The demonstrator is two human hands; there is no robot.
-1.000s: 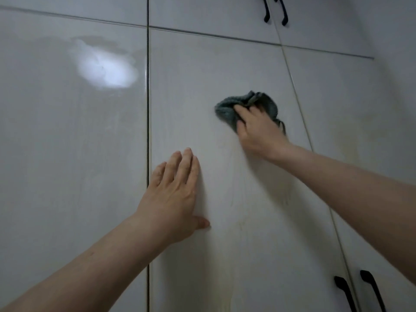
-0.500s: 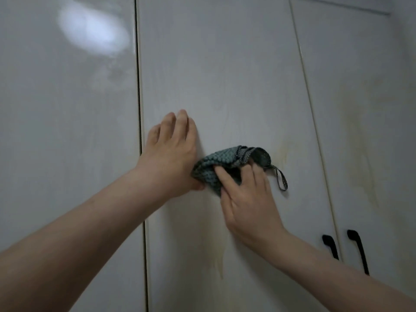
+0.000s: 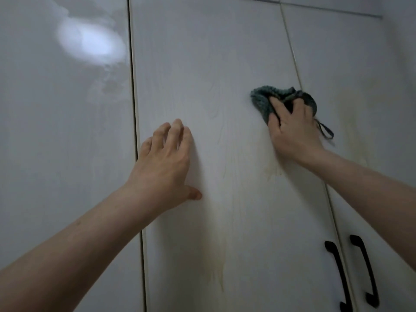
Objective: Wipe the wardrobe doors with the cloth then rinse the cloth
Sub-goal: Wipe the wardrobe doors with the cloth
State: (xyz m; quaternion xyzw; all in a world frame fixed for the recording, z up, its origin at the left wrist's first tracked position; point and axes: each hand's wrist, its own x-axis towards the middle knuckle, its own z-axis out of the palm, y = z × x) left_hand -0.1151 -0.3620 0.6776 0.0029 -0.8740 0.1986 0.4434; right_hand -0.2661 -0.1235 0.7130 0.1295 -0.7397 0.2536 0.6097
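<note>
A pale, wood-grained wardrobe door [image 3: 213, 75] fills the middle of the head view. My right hand [image 3: 292, 129] presses a bunched grey-green cloth [image 3: 262, 101] flat against its upper right part, near the seam with the right-hand door [image 3: 351, 70]. The cloth's hanging loop [image 3: 325, 131] dangles past my wrist. My left hand [image 3: 166, 161] rests flat and open on the same door, close to its left edge, fingers slightly apart and holding nothing.
A glossy left-hand door [image 3: 63, 131] reflects a bright light patch [image 3: 92, 40]. Two black handles [image 3: 337, 273] [image 3: 365, 269] sit at the lower right, one on each side of the seam. Yellowish streaks [image 3: 219, 262] mark the middle door below my hands.
My right hand has swept the cloth up and to the right, away from my left hand. The left hand stays flat on the door. The view has shifted slightly.
</note>
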